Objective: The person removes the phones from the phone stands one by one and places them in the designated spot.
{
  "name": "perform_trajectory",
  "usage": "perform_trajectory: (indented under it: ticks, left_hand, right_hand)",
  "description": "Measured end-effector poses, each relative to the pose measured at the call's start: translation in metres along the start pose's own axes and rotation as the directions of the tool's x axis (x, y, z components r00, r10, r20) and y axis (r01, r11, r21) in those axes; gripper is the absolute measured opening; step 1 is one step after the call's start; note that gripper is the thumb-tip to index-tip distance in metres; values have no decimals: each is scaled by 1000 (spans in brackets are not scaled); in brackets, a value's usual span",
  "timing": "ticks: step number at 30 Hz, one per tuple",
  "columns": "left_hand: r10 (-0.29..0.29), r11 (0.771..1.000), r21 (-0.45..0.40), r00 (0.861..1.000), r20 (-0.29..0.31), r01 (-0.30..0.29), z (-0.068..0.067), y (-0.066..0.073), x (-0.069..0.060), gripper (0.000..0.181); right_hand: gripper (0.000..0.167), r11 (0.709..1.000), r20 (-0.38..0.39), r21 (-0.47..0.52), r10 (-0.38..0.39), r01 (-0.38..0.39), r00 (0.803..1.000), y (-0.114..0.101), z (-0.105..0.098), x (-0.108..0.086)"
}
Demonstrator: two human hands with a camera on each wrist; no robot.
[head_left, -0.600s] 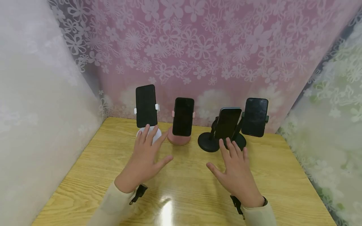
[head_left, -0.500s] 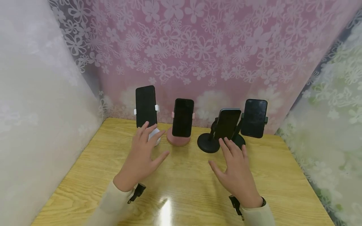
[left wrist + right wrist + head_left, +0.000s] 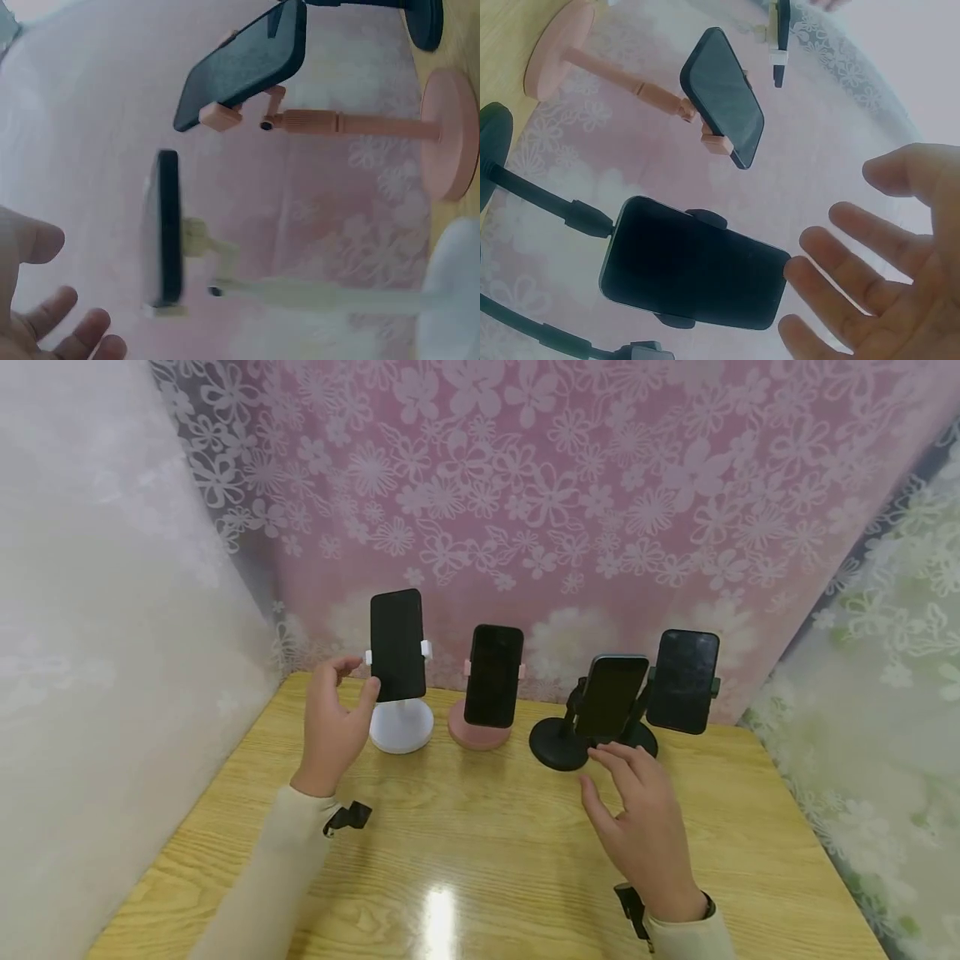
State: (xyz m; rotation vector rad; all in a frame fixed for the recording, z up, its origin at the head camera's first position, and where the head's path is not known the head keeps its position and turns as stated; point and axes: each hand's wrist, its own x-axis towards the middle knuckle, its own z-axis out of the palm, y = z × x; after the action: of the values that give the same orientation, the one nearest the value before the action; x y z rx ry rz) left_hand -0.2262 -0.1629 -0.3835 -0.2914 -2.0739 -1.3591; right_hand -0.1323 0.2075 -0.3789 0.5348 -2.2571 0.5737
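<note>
My left hand [image 3: 333, 735] is beside the left edge of a black phone [image 3: 398, 643] held in a white phone stand [image 3: 402, 731]. Its thumb and fingers spread apart; the left wrist view shows a gap between the fingertips and that phone. My right hand [image 3: 648, 827], fingers relaxed and slightly bent, hovers just in front of a phone [image 3: 612, 697] clamped in a black phone stand [image 3: 557, 747]. Nothing lies in its palm in the right wrist view. Between the hands, another phone [image 3: 493, 677] sits tilted in a pink phone stand [image 3: 480, 737].
At the right end, a phone [image 3: 683, 681] stands in a dark stand, whose base [image 3: 643, 740] is partly behind the black one. The stands line the back of a wooden table [image 3: 465, 827]. A pink floral curtain [image 3: 525, 510] hangs behind, with pale cloth on both sides.
My left hand has moved from in front of the white stand's base to the left side of its phone. My right hand has drawn slightly back, its fingers more bent. The stands look unmoved.
</note>
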Motion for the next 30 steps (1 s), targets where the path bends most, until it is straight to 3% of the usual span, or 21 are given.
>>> perform_trajectory:
  ticks: [2,4,7,11,13,15,17,20,24,30]
  left_hand:
    - [-134,986,-97,991,26,136,3,-11,6,47]
    - [-267,936,-215,961,78,278,6,-20,12,51]
    - [-422,810,-362,887,187,461,11,-25,20,50]
    - [-514,614,-516,799,313,597,20,-30,28,39]
    - [-520,535,-566,772,365,628,23,-34,30,37]
    - [-512,486,-584,753,414,651,25,-37,31,40]
    - [-487,478,-581,749,449,659,27,-40,31,49]
    - [-451,482,-595,764,461,643,31,-44,31,59]
    - [-441,489,-617,785,435,616,35,-47,32,63]
    - [-461,536,-598,800,384,596,39,-47,32,66]
  right_hand:
    - [33,1000,-11,11,-7,7,1000,-1,-2,-1]
    - [32,1000,-20,24,-14,14,1000,-2,-4,-2]
    - [31,999,-26,40,-24,25,999,-5,-7,-4]
    - [30,998,-23,61,-20,21,1000,-7,-9,-5]
    - [28,997,-20,73,-11,12,1000,-7,-10,-5]
    - [26,996,-19,85,0,2,1000,-7,-11,-5]
    - [25,996,-19,90,4,-2,1000,-7,-11,-4]
    - [25,996,-20,92,6,-4,1000,-7,-11,-4]
    - [27,996,-19,88,6,-4,1000,-7,-12,-3]
    - [26,995,-11,96,23,-22,1000,-6,-13,-3]
